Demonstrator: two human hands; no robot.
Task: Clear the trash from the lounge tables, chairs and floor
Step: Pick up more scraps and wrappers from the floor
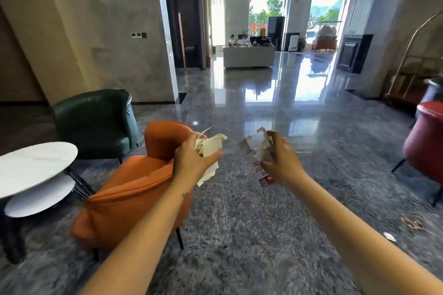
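1. The left hand (191, 163), just right of the orange chair (134, 189), has its fingers curled round a wad of crumpled white paper (209, 148). A loose tail hangs below the fist and could slip out if the grip slackens.
2. The right hand (284, 163), further right of the orange chair, pinches a torn printed wrapper (260, 151) near its top. The red-printed strip dangles free, so it may tear off or fall back to the floor (239, 235).
3. Both hands are occupied and no bin or bag is in view. In my judgement, bending for more litter now would likely mean dropping what is already held.
4. Trash held: two bundles, one per hand.
5. Trash on the floor: two pieces, well to the right of the orange chair. They are a red-and-yellow wrapper (411, 223) and a white scrap (389, 236), which lie near each other.
6. Armchairs: three. They are the orange chair, a dark green chair (96, 122) behind it to the left, and a red chair (426, 143) far to its right.
7. Round white desks: two, nested left of the orange chair, the upper desk (36, 165) overlapping the lower desk (40, 196).
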